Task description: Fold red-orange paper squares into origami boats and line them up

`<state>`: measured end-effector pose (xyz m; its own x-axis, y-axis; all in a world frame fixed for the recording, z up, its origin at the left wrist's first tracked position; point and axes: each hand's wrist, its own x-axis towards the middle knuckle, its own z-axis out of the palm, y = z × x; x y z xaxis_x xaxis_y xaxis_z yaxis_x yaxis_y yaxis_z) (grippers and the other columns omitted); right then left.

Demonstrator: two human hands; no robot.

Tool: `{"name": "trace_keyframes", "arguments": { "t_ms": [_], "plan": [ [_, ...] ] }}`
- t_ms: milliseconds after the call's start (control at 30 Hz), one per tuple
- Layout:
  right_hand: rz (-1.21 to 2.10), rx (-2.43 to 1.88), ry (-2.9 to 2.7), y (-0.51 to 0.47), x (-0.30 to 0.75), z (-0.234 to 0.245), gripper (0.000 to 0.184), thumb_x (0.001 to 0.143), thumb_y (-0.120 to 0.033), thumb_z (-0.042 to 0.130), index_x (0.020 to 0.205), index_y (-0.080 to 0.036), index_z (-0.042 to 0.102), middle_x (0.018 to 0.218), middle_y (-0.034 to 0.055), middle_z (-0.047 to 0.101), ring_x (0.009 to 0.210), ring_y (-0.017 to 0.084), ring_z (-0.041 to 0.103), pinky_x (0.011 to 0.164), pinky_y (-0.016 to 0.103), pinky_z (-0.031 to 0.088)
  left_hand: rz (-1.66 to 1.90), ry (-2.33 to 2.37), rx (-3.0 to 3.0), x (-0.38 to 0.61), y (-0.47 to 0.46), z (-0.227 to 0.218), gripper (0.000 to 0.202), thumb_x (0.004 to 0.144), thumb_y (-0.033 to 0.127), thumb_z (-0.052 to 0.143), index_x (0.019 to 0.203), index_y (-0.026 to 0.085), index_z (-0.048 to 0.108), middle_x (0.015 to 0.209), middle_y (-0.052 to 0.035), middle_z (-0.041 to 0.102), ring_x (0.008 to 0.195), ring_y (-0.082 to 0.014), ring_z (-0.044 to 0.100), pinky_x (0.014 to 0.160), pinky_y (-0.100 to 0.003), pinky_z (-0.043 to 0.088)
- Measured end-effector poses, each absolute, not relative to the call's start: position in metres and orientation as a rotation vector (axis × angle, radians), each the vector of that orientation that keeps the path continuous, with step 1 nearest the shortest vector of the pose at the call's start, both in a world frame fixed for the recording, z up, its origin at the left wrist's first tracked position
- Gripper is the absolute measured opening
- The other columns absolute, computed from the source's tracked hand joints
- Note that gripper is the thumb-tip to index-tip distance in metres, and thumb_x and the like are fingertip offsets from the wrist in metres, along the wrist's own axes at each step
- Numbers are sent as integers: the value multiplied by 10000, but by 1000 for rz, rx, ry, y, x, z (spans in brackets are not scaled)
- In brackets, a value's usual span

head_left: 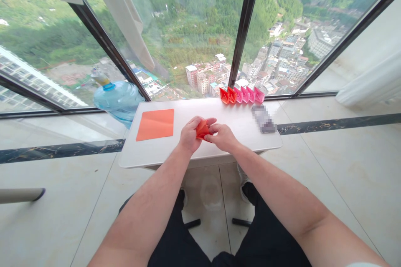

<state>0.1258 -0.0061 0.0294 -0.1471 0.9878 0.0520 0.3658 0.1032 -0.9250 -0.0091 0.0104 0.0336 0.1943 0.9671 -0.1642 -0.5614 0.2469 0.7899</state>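
Between my two hands, over the front middle of the white table [188, 150], is a small folded piece of orange-red paper [202, 129]. My left hand [189, 134] grips its left side. From the right, my right hand [222, 135] pinches the paper with thumb and fingers; parts of the folds are hidden behind the fingers. Flat on the table's left side lies a stack or sheet of orange paper [156, 124]. Along the back right edge stands a row of several folded paper pieces [242, 95], red-orange at the left and pink at the right.
A blurred-out flat object [263, 119] lies at the table's right end. Behind the left corner stands a large blue water bottle [119, 100]. Tall windows rise beyond the table, with a pale curtain [122, 4] at upper left. My legs are under the table's front.
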Motion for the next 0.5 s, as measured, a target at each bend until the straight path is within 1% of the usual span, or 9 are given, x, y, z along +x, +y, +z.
{"name": "trace_keyframes", "arguments": {
  "t_ms": [67, 200, 400, 500],
  "plan": [
    [1045, -1352, -1668, -5, 129, 30, 127, 695, -254, 725, 592, -197, 678, 653, -27, 666, 669, 150, 606, 647, 267, 451, 1168, 746, 654, -10, 10, 35, 221, 824, 362, 674, 763, 185, 558, 925, -121, 775, 996, -282, 725, 902, -431, 538],
    [998, -1437, -1613, -4, 127, 28, 237, 698, -307, 743, 526, -199, 620, 629, -27, 659, 654, 147, 598, 631, 263, 450, 1128, 732, 660, -9, 8, 37, 241, 825, 370, 677, 742, 182, 552, 948, -125, 771, 984, -273, 725, 899, -409, 536],
    [860, -1471, -1555, -12, 115, 23, 188, 726, -268, 671, 555, -204, 624, 681, -7, 655, 652, 139, 574, 637, 270, 446, 1150, 712, 623, -5, 8, 33, 222, 846, 370, 655, 764, 176, 584, 950, -121, 766, 1043, -274, 711, 969, -412, 509],
    [799, -1506, -1563, -14, 112, 22, 191, 732, -251, 636, 549, -199, 620, 702, 5, 637, 642, 137, 556, 628, 275, 434, 1177, 730, 581, -4, 9, 31, 239, 865, 389, 642, 770, 173, 601, 949, -120, 762, 1055, -279, 706, 976, -424, 509]
  ]
}}
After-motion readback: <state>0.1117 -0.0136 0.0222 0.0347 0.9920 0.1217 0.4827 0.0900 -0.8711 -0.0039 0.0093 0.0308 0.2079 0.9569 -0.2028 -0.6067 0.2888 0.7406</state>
